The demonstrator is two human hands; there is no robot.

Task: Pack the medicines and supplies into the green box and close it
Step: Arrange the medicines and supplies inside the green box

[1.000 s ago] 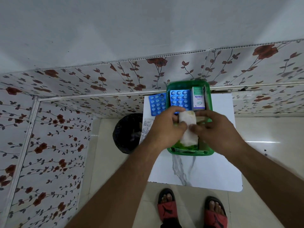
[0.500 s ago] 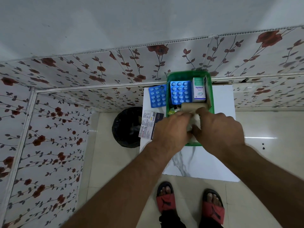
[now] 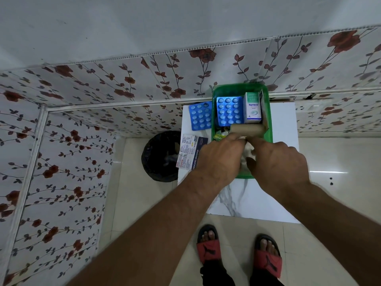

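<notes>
Nearest to us, our feet in red sandals [image 3: 239,254] stand on the pale tiled floor [image 3: 329,234], just short of the white bench [image 3: 257,205]. Above the bench our two forearms reach forward and meet over the near end of the green box [image 3: 269,129], which sits on the bench against the flowered wall [image 3: 123,83]. Our left hand [image 3: 221,156] and right hand [image 3: 275,159] are both closed on a wad of white cloth [image 3: 248,151], held between them and pressed down into the box.

Just beyond our fingers a tan roll [image 3: 246,129] lies across the box. Farther in, a blue pill strip [image 3: 229,111] and a small white carton [image 3: 253,109] stand side by side.

Outside the box, on its left, a printed card packet [image 3: 190,151] lies on the bench beside our left hand, and past it a second blue pill strip [image 3: 201,115]. A black bin [image 3: 160,155] stands on the floor left of the bench.
</notes>
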